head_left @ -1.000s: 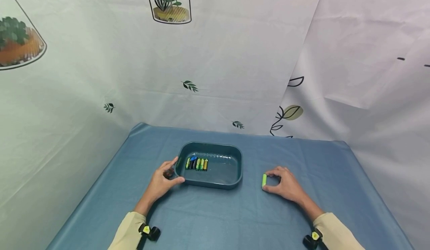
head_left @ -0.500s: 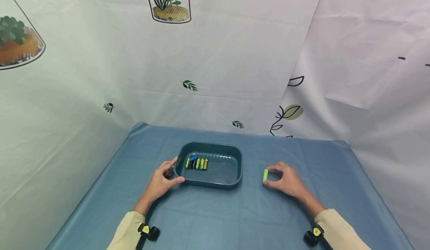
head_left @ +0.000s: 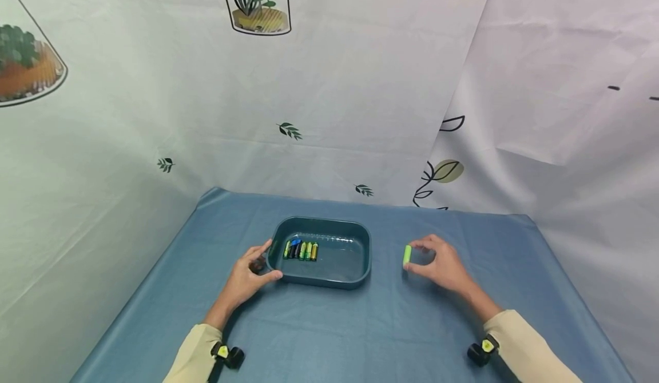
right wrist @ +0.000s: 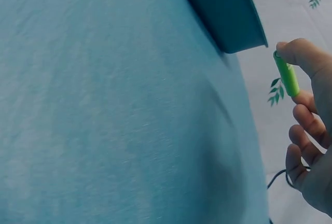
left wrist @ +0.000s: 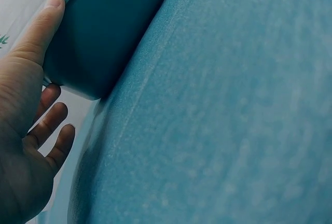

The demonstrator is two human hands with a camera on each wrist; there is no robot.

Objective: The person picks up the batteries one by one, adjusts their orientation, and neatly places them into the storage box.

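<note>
Pinched end to end between the thumb and index finger of my right hand (head_left: 441,264) is a bright green battery (head_left: 407,255). In the right wrist view the battery (right wrist: 286,73) is off the table, its shadow on the cloth below. My left hand (head_left: 247,277) grips the left front corner of a dark teal tray (head_left: 329,283), thumb at the front rim and index finger at the left side. The left wrist view shows the thumb (left wrist: 39,32) along the tray's wall, the other fingers loosely bent. Several batteries (head_left: 302,251), green, black-blue and gold, lie side by side in the tray's left part.
A blue cloth (head_left: 329,337) covers the table. Behind and beside it hangs a pale patterned curtain (head_left: 360,97). Small black cameras (head_left: 235,358) are strapped to both wrists. A dark cable (right wrist: 277,177) shows past the table edge in the right wrist view.
My right hand has risen and moved away from me with the green battery, lifting it from the cloth. The left hand and the tray have stayed in place.
</note>
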